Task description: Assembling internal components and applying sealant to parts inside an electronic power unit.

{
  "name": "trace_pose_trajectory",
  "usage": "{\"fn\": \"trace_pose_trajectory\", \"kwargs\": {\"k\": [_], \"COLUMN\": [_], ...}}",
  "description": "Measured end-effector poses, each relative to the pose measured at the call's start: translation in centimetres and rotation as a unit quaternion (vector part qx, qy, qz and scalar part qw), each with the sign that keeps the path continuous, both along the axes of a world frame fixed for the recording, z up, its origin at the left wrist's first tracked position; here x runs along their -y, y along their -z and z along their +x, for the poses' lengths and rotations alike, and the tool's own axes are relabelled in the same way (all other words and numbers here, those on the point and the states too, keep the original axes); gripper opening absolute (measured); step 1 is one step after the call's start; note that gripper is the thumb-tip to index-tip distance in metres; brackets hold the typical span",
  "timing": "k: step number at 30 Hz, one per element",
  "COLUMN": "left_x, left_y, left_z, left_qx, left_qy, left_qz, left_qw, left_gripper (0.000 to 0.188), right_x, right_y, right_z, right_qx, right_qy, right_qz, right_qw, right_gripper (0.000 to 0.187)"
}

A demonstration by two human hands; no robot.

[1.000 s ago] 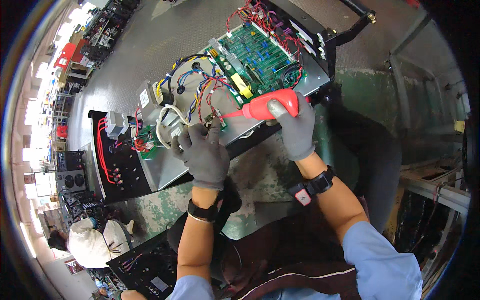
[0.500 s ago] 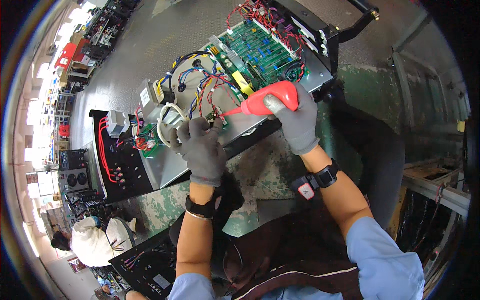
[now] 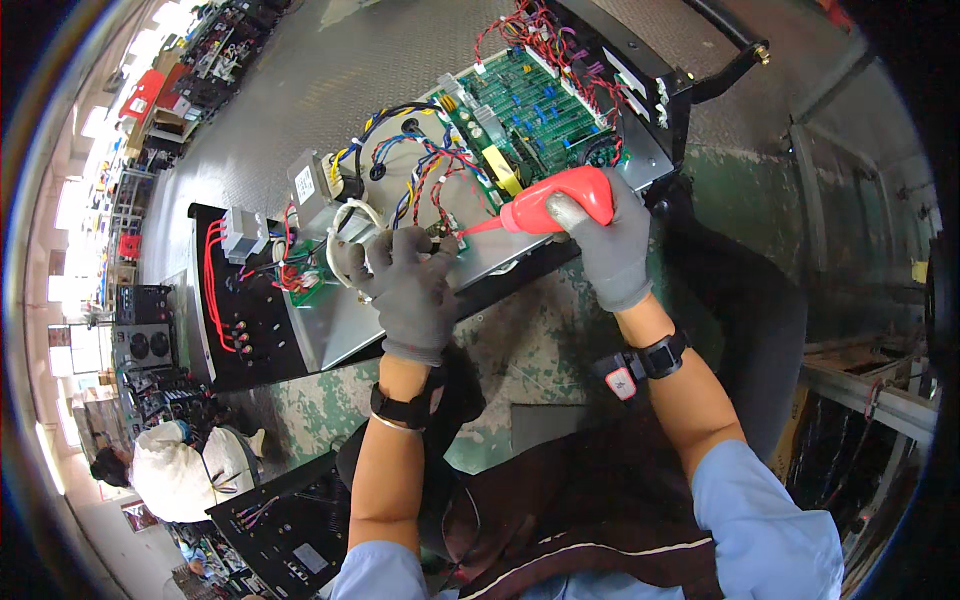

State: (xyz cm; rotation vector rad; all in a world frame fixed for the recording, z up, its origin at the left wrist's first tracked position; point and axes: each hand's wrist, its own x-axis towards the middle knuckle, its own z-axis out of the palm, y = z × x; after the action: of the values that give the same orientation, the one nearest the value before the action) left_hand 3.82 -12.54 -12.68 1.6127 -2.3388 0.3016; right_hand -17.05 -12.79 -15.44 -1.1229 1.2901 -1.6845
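My right hand (image 3: 612, 245), in a grey glove, is closed around a red squeeze bottle (image 3: 558, 200) tilted on its side. Its thin red nozzle points left, the tip at a small circuit board (image 3: 447, 240) with red and black wires plugged in. At that same board is my left hand (image 3: 410, 300), also gloved in grey, thumb and forefinger pinched on its near edge; the gloved fingers partly cover it. Both lie over an open metal chassis (image 3: 480, 262). A loop of white cable (image 3: 340, 232) stands beside my left fingers.
A large green circuit board (image 3: 545, 105) with bundled red wires fills the chassis's far right. A boxy transformer (image 3: 315, 188) and a black panel with red cables (image 3: 212, 285) are at left. A black handle (image 3: 725, 30) juts out far right. A person in white (image 3: 180, 475) works lower left.
The chassis and my hands appear slightly further right and lower in view. The bottle's nozzle stays at the small circuit board, and both hands keep their hold.
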Motion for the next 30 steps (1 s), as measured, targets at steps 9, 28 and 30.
{"fn": "trace_pose_trajectory", "kwargs": {"k": [9, 28, 30], "left_x": [0.1, -0.3, -0.4], "left_y": [0.6, 1.0, 1.4], "left_z": [0.5, -0.8, -1.2], "left_qx": [0.019, 0.019, 0.087], "left_qy": [0.021, -0.017, -0.019], "left_qz": [-0.02, -0.079, -0.111], "left_qw": [0.999, 0.997, 0.99], "left_gripper": [0.033, 0.028, 0.025], "right_x": [0.6, 0.2, 0.2], "right_y": [-0.4, 0.2, 0.5], "right_z": [0.3, 1.2, 1.2], "right_qx": [-0.065, -0.007, 0.0], "right_qy": [0.009, 0.032, 0.034], "right_qz": [-0.016, -0.035, -0.034], "right_qw": [0.998, 0.999, 0.999], "right_gripper": [0.025, 0.022, 0.022]}}
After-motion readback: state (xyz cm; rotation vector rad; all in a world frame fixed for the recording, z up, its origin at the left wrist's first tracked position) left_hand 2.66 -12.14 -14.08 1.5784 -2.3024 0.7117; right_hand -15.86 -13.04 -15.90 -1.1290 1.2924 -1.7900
